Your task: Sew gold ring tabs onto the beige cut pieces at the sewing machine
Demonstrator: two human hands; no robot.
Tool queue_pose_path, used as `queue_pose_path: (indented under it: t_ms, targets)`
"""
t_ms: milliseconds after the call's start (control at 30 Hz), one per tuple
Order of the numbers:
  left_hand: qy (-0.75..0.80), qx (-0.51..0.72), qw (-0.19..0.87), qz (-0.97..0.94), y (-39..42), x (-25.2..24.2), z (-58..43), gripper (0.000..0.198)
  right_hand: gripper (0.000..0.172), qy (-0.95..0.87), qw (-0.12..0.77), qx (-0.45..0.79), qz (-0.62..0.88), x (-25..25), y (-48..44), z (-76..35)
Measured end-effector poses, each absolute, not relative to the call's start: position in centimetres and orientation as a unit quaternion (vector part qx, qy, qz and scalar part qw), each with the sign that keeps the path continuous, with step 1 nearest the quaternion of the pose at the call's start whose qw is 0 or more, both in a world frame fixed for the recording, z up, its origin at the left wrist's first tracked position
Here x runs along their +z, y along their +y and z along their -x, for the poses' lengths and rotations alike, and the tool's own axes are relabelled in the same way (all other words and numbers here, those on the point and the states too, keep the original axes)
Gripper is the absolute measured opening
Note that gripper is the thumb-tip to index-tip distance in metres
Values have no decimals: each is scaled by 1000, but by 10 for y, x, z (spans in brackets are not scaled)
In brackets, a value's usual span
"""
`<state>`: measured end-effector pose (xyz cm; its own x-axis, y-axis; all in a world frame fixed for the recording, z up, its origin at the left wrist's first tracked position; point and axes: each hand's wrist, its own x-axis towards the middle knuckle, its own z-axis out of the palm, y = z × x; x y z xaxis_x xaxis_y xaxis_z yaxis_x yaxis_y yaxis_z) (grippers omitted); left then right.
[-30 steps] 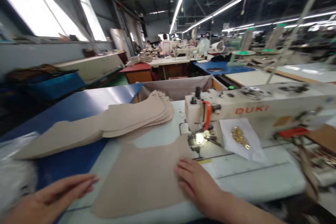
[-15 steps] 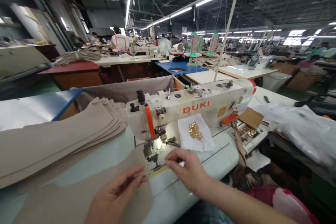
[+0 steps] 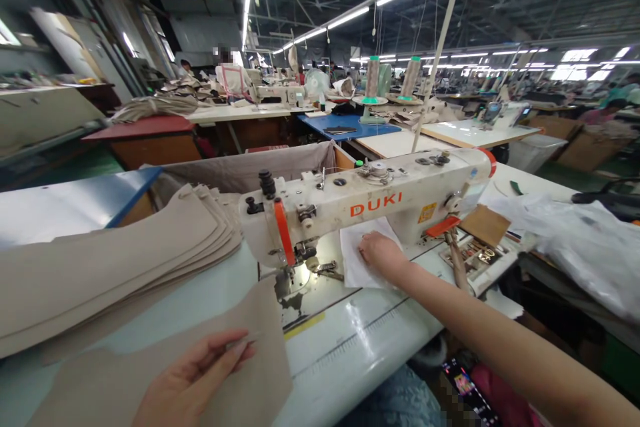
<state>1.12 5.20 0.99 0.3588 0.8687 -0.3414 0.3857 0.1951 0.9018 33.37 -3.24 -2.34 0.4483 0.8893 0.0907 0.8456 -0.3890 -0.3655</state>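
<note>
My left hand point(image 3: 203, 373) is pinched closed over a beige fabric piece point(image 3: 265, 353) lying on the pale table; something small and thin shows at its fingertips, too small to name. Under the arm of the white sewing machine point(image 3: 320, 203), my right hand point(image 3: 377, 253) reaches onto a white paper point(image 3: 353, 263). Its fingers are bent together and cover the spot where gold metal rings lay; what they hold, if anything, is hidden. The machine's needle area point(image 3: 295, 277) is between the two hands, beyond the fabric's edge.
A stack of beige panels point(image 3: 165, 240) lies at the left. Right of the machine are a tray of small parts point(image 3: 473, 257) and clear plastic bags point(image 3: 580, 233). A phone point(image 3: 465, 383) shows at the lower right. People sit at machines farther back.
My right hand has moved from beside the left hand up and right onto the paper, covering the gold rings. My left hand has shifted slightly left and down. The phone has come into view.
</note>
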Motion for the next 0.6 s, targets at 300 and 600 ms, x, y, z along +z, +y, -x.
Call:
queue_pose_path:
  t_ms: [300, 600]
  targets:
    - [506, 203, 582, -603, 54, -3, -1, 45, 20, -472, 336, 137, 803, -10, -42, -327]
    - [481, 211, 565, -636, 34, 24, -14, 39, 30, -380, 549, 342, 662, 2, -61, -297]
